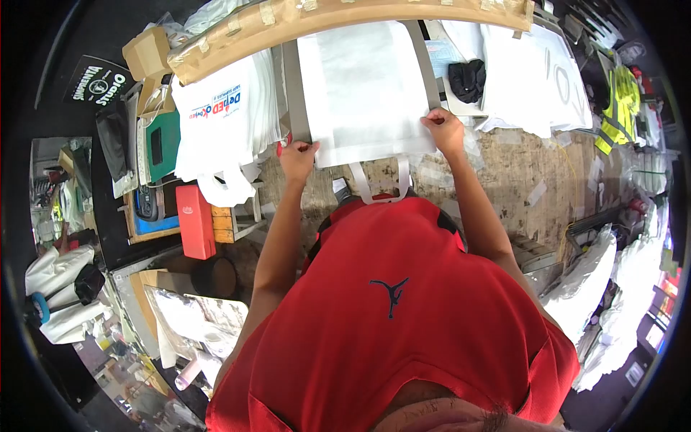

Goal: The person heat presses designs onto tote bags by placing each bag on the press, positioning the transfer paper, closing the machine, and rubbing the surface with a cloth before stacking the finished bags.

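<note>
A plain white tote bag [367, 86] lies flat on a grey board [296, 93] in front of me. Its two handles [403, 176] hang over the near edge toward my red shirt. My left hand [299, 160] is closed in a pinch at the bag's near left corner. On the opposite side, my right hand [445, 133] pinches the bag's right edge near the corner. A taped, brown-covered frame [345, 18] spans above the far end of the bag and hides that end.
Printed white bags [227, 108] are piled at the left, above a red box [195, 222]. White sheets with large outlined characters [536, 79] lie at the right beside a black bundle [467, 81]. A yellow high-visibility vest [620, 108] hangs at far right.
</note>
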Demonstrator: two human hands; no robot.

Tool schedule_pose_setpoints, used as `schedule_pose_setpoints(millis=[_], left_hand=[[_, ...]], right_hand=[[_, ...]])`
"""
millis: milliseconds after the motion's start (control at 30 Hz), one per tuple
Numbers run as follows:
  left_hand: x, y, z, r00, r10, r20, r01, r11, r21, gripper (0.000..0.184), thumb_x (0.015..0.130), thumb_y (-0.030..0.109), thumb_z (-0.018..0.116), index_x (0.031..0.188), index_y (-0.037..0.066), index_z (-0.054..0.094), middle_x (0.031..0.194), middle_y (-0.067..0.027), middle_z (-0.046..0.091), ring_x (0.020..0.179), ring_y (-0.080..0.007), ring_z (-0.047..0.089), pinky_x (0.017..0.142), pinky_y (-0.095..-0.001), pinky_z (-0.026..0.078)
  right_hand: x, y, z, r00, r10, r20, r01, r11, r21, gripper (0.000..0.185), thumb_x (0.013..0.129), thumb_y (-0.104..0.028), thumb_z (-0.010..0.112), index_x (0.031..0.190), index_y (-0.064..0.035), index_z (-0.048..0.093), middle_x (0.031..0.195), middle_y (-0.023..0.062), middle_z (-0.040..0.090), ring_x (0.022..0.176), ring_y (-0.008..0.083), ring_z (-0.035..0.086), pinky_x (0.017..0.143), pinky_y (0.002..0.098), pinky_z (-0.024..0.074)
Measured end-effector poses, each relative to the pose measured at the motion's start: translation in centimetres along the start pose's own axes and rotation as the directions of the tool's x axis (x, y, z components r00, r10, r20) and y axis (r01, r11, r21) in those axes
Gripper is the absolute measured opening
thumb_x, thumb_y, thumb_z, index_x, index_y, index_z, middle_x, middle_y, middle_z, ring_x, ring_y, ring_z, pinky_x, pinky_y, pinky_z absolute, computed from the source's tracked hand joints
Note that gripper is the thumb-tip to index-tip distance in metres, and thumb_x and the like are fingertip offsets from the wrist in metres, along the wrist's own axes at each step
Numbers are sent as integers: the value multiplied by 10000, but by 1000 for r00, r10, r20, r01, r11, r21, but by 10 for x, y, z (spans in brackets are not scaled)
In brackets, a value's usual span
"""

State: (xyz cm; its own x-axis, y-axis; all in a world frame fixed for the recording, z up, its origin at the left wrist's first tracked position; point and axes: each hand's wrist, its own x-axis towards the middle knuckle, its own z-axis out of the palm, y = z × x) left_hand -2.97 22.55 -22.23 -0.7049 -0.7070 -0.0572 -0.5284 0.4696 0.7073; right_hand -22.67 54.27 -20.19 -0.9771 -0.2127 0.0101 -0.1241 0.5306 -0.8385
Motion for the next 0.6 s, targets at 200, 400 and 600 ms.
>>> schedule_pose_setpoints(millis=[200,400,600], left_hand=[[4,-5,6,980,-176,98,178,984,-16,339,739,296,833,870,1,732,875,-148,722,784,-275,686,705,-380,513],[13,77,57,820,550,156,-570,810,140,683,736,247,844,1351,123,573,1437,-214,486,1333,-390,431,1062,-487,405],[43,172,88,808,-50,587,-319,801,507,1369,553,451,939,1590,367,49,1651,-178,-120,1489,-510,-35,1049,-798,234]], right_hand=[[3,5,-2,999,-1,36,-1,999,53,164,761,-126,804,839,-27,698,751,77,705,697,173,680,688,305,533],[12,7,-3,991,-119,56,122,990,-67,186,752,-165,818,843,-44,710,746,120,696,699,250,689,682,338,539],[102,32,-28,993,-24,-119,16,998,-66,195,810,-216,782,887,-46,727,796,125,721,713,225,705,665,348,542]])
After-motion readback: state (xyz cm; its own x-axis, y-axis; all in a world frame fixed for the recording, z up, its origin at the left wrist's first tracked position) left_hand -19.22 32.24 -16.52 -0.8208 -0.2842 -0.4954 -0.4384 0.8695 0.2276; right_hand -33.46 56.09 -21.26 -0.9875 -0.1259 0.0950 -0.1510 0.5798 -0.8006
